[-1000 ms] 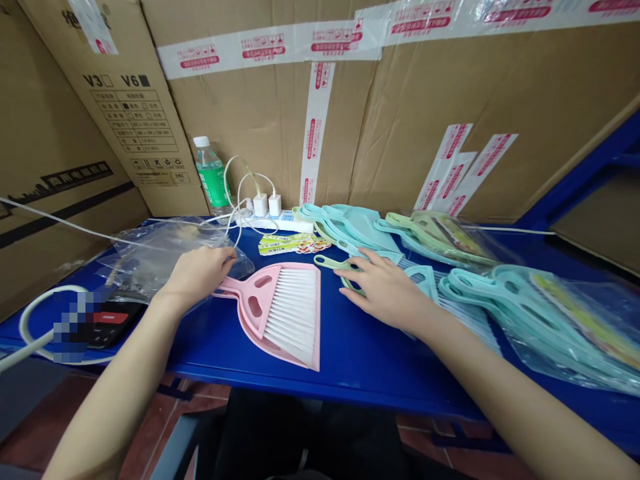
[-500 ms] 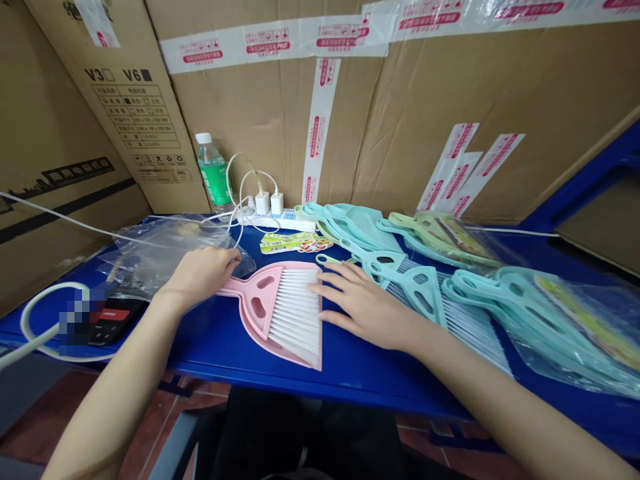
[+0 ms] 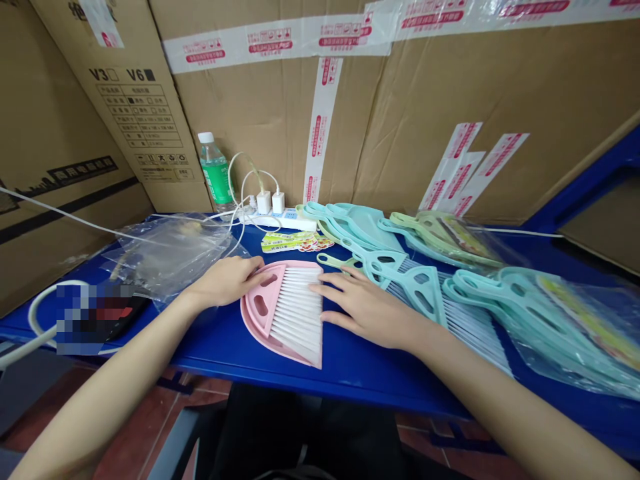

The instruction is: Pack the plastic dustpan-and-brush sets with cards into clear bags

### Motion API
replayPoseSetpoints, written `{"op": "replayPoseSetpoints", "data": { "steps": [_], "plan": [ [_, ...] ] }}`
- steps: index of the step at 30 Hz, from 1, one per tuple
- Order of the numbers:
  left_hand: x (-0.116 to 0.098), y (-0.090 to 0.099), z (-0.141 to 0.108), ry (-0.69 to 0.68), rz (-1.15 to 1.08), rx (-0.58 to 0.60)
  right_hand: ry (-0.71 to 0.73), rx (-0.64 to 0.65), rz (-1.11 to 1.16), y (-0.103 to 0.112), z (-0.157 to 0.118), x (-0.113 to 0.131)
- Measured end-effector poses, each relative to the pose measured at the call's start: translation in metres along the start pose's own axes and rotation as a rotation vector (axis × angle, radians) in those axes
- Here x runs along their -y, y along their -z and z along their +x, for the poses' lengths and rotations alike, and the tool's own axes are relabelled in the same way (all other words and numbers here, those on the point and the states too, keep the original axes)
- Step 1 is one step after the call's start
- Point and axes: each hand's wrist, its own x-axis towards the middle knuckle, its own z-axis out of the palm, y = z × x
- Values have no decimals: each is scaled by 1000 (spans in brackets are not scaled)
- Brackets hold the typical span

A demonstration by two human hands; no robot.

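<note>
A pink dustpan (image 3: 255,327) lies on the blue table with a white-bristled pink brush (image 3: 297,313) nested in it, bristles toward the right. My left hand (image 3: 227,280) is closed round the handle end of the pair, hiding the handles; its thumb and fingers reach the pink top of the brush. My right hand (image 3: 367,307) has its fingers spread, the fingertips resting at the right edge of the bristles, holding nothing. Just beyond it lie turquoise brushes (image 3: 423,290) with grey-blue bristles.
Clear plastic bags (image 3: 170,257) lie at the left. Behind are a green-labelled bottle (image 3: 217,180), a power strip (image 3: 295,222) with cables and printed cards (image 3: 290,241). Turquoise dustpans (image 3: 367,227) and bagged sets (image 3: 565,327) are at the right. Cardboard (image 3: 260,100) stands behind.
My left hand has moved right along the handles, closer to the brush head. The right hand and the pink set have hardly moved.
</note>
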Motion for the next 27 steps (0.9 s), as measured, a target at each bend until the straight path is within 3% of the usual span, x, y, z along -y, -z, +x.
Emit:
{"op": "replayPoseSetpoints", "data": {
  "steps": [7,15,23,27],
  "plan": [
    [2,-3,3,-1,-92,18,20,2,-9,2,-1,-5],
    [0,-9,2,-18,-209,-9,-53,15,-10,3,-2,-6],
    [-2,-11,-2,-149,-397,56,-117,-35,-52,5,-2,-1],
    [-3,-11,-2,-164,-450,65,-104,3,-23,6,0,5]
  ]
}}
